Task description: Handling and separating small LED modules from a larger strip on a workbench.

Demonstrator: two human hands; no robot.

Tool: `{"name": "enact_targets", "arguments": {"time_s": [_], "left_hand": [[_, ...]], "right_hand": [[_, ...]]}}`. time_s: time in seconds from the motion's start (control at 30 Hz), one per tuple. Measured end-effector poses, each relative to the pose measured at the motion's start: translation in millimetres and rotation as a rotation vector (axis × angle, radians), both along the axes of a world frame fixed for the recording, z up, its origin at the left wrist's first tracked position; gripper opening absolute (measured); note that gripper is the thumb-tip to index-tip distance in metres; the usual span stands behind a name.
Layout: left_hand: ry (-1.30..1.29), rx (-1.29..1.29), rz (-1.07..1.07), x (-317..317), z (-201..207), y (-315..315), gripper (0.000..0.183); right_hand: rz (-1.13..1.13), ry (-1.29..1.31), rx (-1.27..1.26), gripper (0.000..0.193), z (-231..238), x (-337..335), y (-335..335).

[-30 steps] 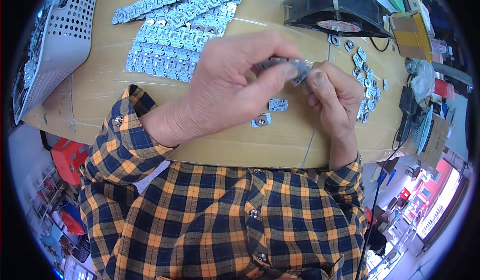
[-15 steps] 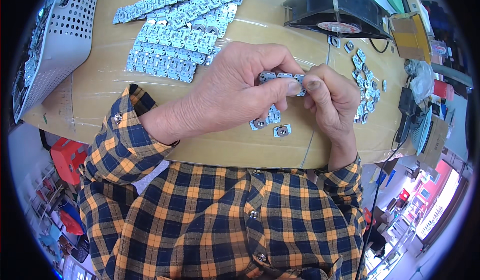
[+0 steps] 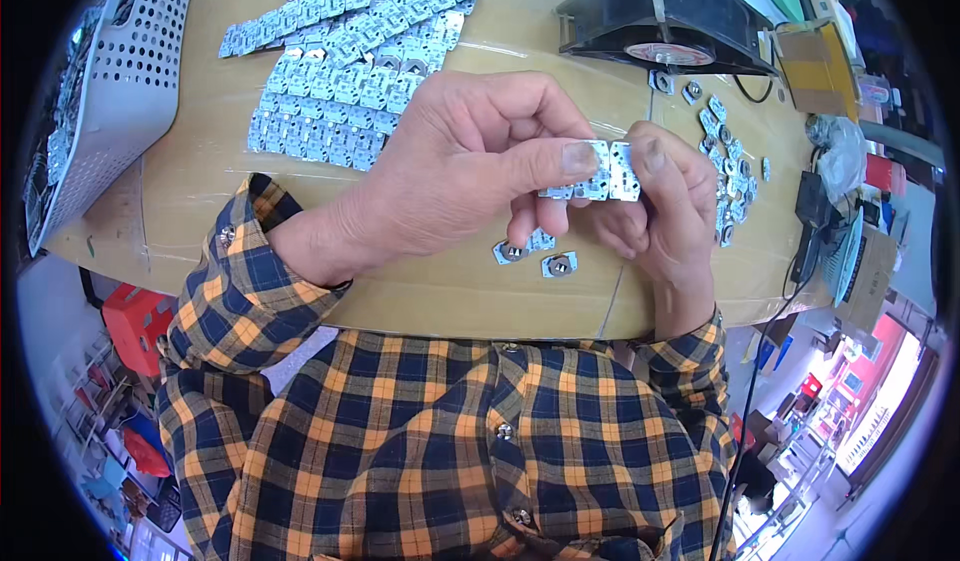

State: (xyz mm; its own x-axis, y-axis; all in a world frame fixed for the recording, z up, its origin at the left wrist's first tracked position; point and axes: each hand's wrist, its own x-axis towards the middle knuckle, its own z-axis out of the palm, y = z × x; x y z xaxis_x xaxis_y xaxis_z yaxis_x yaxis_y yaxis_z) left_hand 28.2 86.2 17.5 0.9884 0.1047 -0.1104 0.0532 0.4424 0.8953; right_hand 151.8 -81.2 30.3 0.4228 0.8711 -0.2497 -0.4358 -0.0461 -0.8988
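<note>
Between my two hands is a short strip of small light-blue circuit boards (image 3: 597,185). My left hand (image 3: 480,156) pinches it with the thumb on top and fingers beneath. The board at the strip's right end (image 3: 623,173) is gripped by my right hand (image 3: 668,196), thumb against its edge; a thin line divides it from the rest, and I cannot tell whether it is still joined. Just below my fingers, a few single boards with round dark parts (image 3: 560,265) lie on the table.
Stacked board strips (image 3: 330,111) cover the far left of the table (image 3: 430,291). A white perforated basket (image 3: 125,91) stands at the left edge. At the far right sits a black fan (image 3: 665,21), with loose single boards (image 3: 735,176) nearer me and a cable beyond them.
The strip has tilted so its flat face shows more, and its right end has come into fuller view. My right thumb has shifted right, onto the end board's edge.
</note>
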Motion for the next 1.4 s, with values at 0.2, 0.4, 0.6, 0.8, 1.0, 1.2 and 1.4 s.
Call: {"name": "enact_targets", "arguments": {"time_s": [0.2, 0.4, 0.6, 0.8, 1.0, 1.2, 1.4], "left_hand": [[-0.046, -0.020, 0.042, 1, -6, -2, 0.016], [-0.147, 0.455, 0.204, -5, -6, -7, 0.014], [-0.319, 0.886, 0.371, -4, -7, -7, 0.012], [-0.301, 0.857, 0.384, -5, -9, -6, 0.014], [-0.353, 0.881, 0.351, -3, -7, -4, 0.013], [-0.403, 0.855, 0.266, -3, -6, 0, 0.011], [-0.196, 0.449, 0.319, -2, -7, 4, 0.012]], "right_hand": [[-0.095, 0.104, -0.038, 0.033, 0, -1, 3], [-0.130, -0.325, -0.116, 0.034, -6, -6, 5], [-0.082, -0.310, -0.110, 0.033, -8, -4, 5], [-0.110, -0.239, -0.125, 0.033, -5, -5, 5], [-0.102, -0.274, -0.078, 0.031, -9, -3, 3], [-0.108, -0.392, -0.118, 0.029, -7, -5, 3], [0.070, -0.841, -0.050, 0.028, -8, 4, 3]]}}
